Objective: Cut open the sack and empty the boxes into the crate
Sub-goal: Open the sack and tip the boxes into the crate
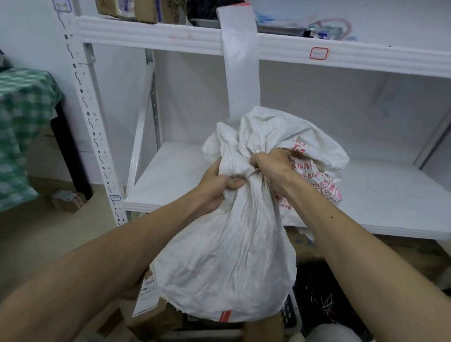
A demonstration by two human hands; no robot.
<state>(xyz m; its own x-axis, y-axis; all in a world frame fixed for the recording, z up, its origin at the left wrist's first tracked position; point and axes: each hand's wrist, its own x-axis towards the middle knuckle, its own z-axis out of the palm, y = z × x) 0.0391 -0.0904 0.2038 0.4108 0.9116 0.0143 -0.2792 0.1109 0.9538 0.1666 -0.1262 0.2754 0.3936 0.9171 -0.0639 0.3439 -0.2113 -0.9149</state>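
Lower shelf (pixel 383 198) lies bare right of the sack (pixel 226 254); boxes (pixel 147 318) crowd beneath.

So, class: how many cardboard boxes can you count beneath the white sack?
2. One labelled box lies under the sack's lower left edge; another box sits under its lower right edge. More may be hidden behind the sack.

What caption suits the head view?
Both hands, left hand and right hand, grip the white sack above cardboard boxes.
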